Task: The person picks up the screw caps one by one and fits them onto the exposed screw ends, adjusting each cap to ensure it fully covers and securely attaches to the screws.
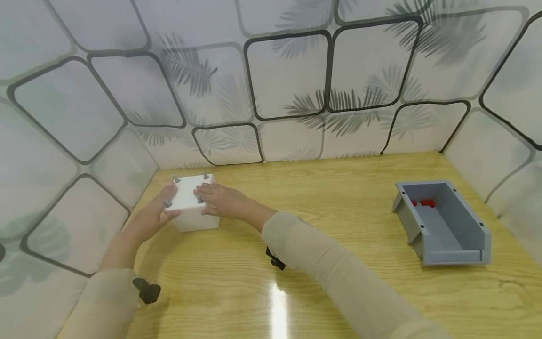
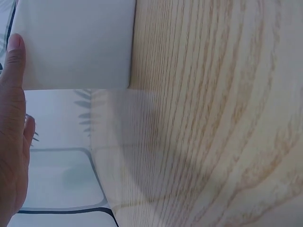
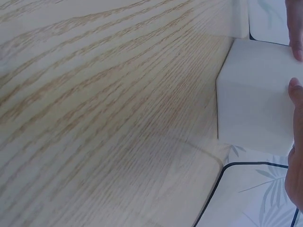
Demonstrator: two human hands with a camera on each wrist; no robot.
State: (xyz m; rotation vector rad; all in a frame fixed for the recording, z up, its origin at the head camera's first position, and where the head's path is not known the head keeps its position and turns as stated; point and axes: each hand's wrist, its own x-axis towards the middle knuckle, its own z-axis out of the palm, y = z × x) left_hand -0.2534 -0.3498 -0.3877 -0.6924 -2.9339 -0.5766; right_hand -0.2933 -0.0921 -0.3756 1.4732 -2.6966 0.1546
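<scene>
A white box (image 1: pixel 192 194) sits at the back left of the table, with a grey peg standing near each corner of its top. My left hand (image 1: pixel 149 217) holds the box at its left side, thumb at the front edge and fingers along the far left edge. From the right, my right hand (image 1: pixel 223 201) lies over the top edge with its fingers stretched across the surface beside a grey peg (image 1: pixel 200 200). Its thumb rests on the front face, as the right wrist view shows. In the left wrist view my left thumb (image 2: pixel 14 61) lies along the box's edge.
A grey open-front bin (image 1: pixel 442 226) stands at the right of the wooden table (image 1: pixel 322 202), with small red parts (image 1: pixel 427 203) at its far end. Patterned cloth walls (image 1: pixel 288 75) rise behind the table and at both sides.
</scene>
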